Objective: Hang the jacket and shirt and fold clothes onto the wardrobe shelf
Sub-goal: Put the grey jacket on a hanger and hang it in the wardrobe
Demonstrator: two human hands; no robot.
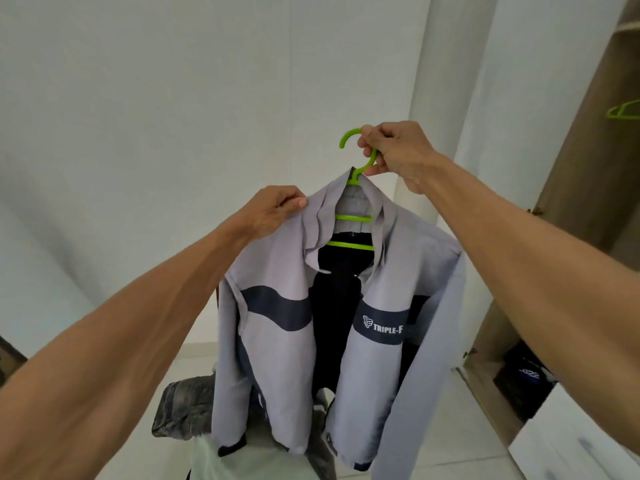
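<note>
A light grey jacket (277, 341) with navy bands and a dark lining hangs open-fronted on a lime green hanger (349, 220), held up in front of me. My right hand (394, 154) grips the hanger's neck just below the hook. My left hand (273, 211) pinches the jacket's left shoulder by the collar. Below the jacket lies a pile of clothes: dark mottled jeans (187, 407) and a pale green garment (221, 459). The open wardrobe (571, 202) stands to the right.
A second green hanger (623, 110) hangs inside the wardrobe at the upper right. Dark items (530, 372) sit in the wardrobe's lower compartment, above white drawers (568, 445). A white wall is ahead and pale tiles cover the floor.
</note>
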